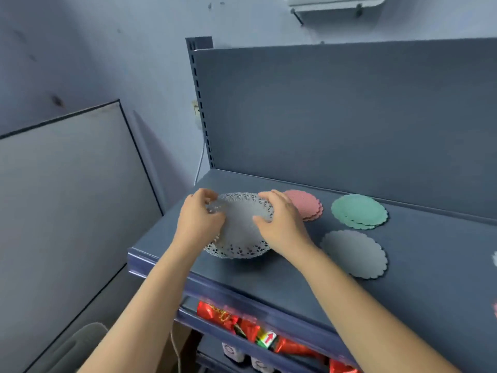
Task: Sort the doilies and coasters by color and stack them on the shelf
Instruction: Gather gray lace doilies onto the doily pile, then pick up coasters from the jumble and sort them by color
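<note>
A white lace doily stack (240, 232) lies at the left end of the grey shelf (269, 281). My left hand (200, 216) pinches its far left edge with curled fingers. My right hand (282, 222) holds its right side, thumb on top and fingers curved over the rim. Behind my right hand sits a small pink coaster stack (308, 204). A green coaster stack (359, 211) lies further right near the back. A grey scalloped coaster (355, 253) lies in front of the green ones.
The shelf's back panel (336, 117) rises behind the stacks. Bits of further pieces (494, 258) peek in at the right edge. A lower shelf holds red packets (228, 317). A large grey board (67, 197) leans on the wall to the left.
</note>
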`<move>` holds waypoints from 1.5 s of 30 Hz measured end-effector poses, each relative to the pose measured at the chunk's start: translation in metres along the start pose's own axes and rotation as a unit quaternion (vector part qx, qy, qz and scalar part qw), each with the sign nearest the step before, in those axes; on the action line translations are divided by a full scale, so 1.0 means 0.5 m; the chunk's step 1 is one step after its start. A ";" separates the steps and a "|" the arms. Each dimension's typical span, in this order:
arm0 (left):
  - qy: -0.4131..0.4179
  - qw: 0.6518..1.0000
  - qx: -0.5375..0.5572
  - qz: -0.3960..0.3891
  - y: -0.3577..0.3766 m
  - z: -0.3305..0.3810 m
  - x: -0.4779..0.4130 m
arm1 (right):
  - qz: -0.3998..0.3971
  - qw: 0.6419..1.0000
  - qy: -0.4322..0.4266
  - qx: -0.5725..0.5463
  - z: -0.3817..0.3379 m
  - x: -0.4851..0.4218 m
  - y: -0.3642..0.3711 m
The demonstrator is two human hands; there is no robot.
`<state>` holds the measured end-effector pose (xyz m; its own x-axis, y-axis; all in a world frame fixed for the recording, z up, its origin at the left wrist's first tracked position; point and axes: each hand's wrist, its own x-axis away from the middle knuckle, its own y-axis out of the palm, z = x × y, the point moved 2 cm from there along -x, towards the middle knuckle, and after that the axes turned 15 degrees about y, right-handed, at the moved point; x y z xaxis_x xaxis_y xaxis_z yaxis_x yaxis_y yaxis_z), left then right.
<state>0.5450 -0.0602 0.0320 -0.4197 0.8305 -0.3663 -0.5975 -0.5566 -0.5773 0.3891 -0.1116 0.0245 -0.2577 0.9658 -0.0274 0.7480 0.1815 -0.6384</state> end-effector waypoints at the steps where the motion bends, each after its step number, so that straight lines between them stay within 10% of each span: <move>1: 0.007 0.998 -0.044 -0.033 0.001 -0.026 -0.013 | 0.013 0.999 -0.002 0.032 0.001 -0.008 0.020; 6: 0.158 0.944 -0.272 -0.097 0.059 -0.096 -0.018 | 0.011 0.985 -0.009 0.172 0.034 -0.025 0.076; 14: 0.232 0.903 -0.351 -0.088 0.069 -0.074 -0.027 | -0.016 0.992 -0.002 0.126 0.035 -0.016 0.057; 30: 0.460 0.847 -0.189 -0.186 0.323 0.464 0.166 | 0.118 0.927 0.176 0.310 0.300 0.206 -0.473; 35: 0.278 0.868 -0.202 -0.358 0.520 0.552 0.297 | 0.056 0.939 0.163 0.297 0.487 0.286 -0.596; 45: 0.028 0.927 -0.096 -0.361 0.532 0.563 0.349 | -0.071 0.961 0.017 0.268 0.516 0.325 -0.593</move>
<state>0.1206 -0.0700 0.0199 0.0820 0.9878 0.1321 -0.5745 0.1552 -0.8036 -0.0326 -0.0565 0.0109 -0.3072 0.9454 0.1090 0.2811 0.1996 -0.9387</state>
